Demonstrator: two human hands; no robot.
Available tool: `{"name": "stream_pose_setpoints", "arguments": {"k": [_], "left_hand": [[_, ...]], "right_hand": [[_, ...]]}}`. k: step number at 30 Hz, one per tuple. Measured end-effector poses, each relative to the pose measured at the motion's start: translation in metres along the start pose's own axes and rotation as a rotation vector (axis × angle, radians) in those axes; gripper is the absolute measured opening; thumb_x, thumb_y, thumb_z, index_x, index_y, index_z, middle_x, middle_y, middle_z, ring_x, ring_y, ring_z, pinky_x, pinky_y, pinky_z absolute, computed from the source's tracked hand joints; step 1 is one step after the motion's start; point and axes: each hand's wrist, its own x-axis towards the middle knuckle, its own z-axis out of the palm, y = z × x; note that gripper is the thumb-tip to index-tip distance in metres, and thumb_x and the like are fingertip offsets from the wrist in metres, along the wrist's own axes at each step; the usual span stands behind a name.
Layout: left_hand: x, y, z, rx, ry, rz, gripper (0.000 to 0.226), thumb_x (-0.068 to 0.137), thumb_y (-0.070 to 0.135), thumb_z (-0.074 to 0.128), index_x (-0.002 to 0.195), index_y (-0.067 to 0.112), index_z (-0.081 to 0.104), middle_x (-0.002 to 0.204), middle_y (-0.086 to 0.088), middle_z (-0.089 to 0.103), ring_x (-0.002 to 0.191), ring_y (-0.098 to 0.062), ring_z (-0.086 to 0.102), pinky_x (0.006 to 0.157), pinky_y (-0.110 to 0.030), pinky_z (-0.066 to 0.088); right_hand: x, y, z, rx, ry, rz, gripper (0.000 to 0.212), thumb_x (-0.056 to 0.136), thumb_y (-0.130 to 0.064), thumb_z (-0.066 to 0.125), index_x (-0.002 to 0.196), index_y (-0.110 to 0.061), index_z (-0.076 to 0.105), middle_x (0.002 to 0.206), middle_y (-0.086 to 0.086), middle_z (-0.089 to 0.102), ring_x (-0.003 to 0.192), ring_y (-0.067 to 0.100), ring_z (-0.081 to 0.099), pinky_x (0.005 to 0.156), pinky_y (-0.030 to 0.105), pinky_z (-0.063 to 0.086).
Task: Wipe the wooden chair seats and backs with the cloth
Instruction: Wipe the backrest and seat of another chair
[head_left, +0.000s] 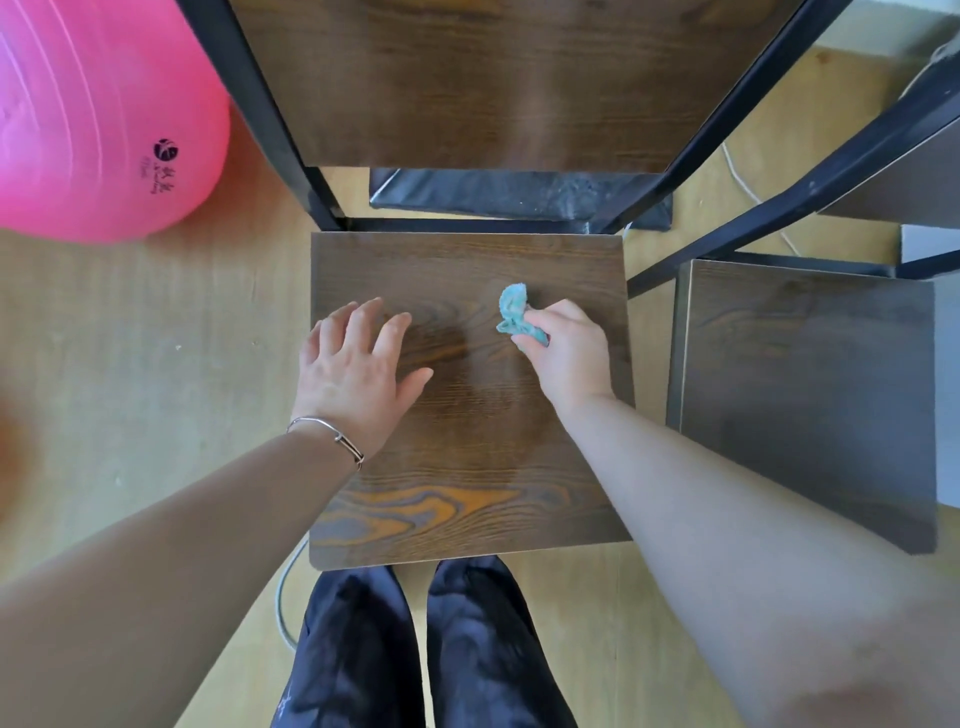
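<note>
Teal cloth (514, 314) bunched in closed right hand (569, 348), right of seat (467, 467) centre; left hand (358, 369) open, holds nothing — seat-wiping step. Next: sweep toward seat's front edge — then back (493, 78).

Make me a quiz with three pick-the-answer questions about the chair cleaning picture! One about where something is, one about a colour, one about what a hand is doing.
1. Where is the big ball?
A. On the chair seat
B. On the floor, left of the chair
C. Under the second chair

2. What colour is the cloth?
A. Turquoise
B. Red
C. Yellow

3. What is the left hand doing?
A. Squeezing the cloth
B. Gripping the chair back
C. Spread open over the seat

Answers:
1 B, the pink exercise ball sits on the floor left of the chair seat.
2 A, the cloth bunched in the right hand is turquoise.
3 C, the left hand has its fingers spread, holding nothing.
</note>
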Motion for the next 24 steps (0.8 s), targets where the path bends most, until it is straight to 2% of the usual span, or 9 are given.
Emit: {"name": "stream_pose_setpoints", "arguments": {"k": [3,6,11,15,17,21,24], "left_hand": [[-0.011,-0.013,0.002,-0.018,0.013,-0.035,0.061,0.09,0.057,0.049,0.141,0.024,0.041,0.148,-0.006,0.036,0.137,-0.033,0.027,0.107,-0.052,0.029],[-0.021,-0.024,0.003,-0.025,0.018,-0.057,0.061,0.09,0.056,0.05,0.141,0.023,0.041,0.147,-0.007,0.036,0.134,-0.035,0.029,0.106,-0.053,0.03],[-0.036,-0.027,0.004,0.017,-0.015,-0.078,0.061,0.09,0.058,0.048,0.141,0.024,0.04,0.148,-0.006,0.035,0.13,-0.036,0.031,0.104,-0.051,0.03],[-0.039,-0.014,0.001,0.023,-0.016,-0.064,0.063,0.09,0.059,0.044,0.142,0.024,0.039,0.149,-0.006,0.035,0.134,-0.033,0.028,0.106,-0.05,0.028],[-0.035,-0.004,0.001,0.027,-0.006,-0.046,0.063,0.09,0.059,0.042,0.142,0.024,0.039,0.149,-0.006,0.035,0.136,-0.032,0.026,0.107,-0.05,0.027],[-0.018,0.018,0.004,0.026,0.012,-0.025,0.06,0.091,0.058,0.044,0.142,0.026,0.039,0.15,-0.004,0.033,0.138,-0.031,0.025,0.109,-0.049,0.027],[-0.005,0.036,0.009,0.042,0.006,-0.003,0.059,0.093,0.058,0.042,0.142,0.026,0.037,0.15,-0.005,0.032,0.138,-0.032,0.024,0.11,-0.05,0.026]], "right_hand": [[-0.025,-0.012,0.024,0.014,-0.038,-0.075,0.026,0.083,-0.016,0.076,0.108,-0.011,0.074,0.097,0.003,0.061,0.086,0.024,0.059,0.075,0.037,0.054],[-0.049,-0.022,0.043,0.021,-0.072,-0.143,0.025,0.078,-0.014,0.079,0.103,-0.013,0.075,0.091,0.002,0.06,0.079,0.025,0.057,0.067,0.037,0.051],[-0.091,-0.038,0.057,0.019,-0.177,-0.272,0.024,0.081,-0.016,0.077,0.105,-0.018,0.075,0.091,-0.002,0.059,0.083,0.021,0.054,0.069,0.038,0.051],[-0.09,-0.04,0.047,0.057,-0.239,-0.298,0.025,0.083,-0.013,0.074,0.107,-0.019,0.075,0.09,-0.002,0.058,0.085,0.021,0.054,0.072,0.041,0.052],[-0.074,-0.032,0.031,0.077,-0.166,-0.277,0.027,0.082,-0.01,0.073,0.107,-0.019,0.075,0.087,0.0,0.058,0.083,0.024,0.055,0.071,0.039,0.052],[-0.018,0.011,-0.024,0.073,0.04,-0.101,0.024,0.085,-0.013,0.072,0.108,-0.018,0.075,0.09,0.0,0.058,0.082,0.023,0.058,0.072,0.041,0.052],[0.021,0.053,-0.061,0.01,0.095,-0.042,0.023,0.087,-0.014,0.071,0.11,-0.014,0.074,0.095,0.003,0.058,0.084,0.023,0.059,0.077,0.042,0.053]]}}
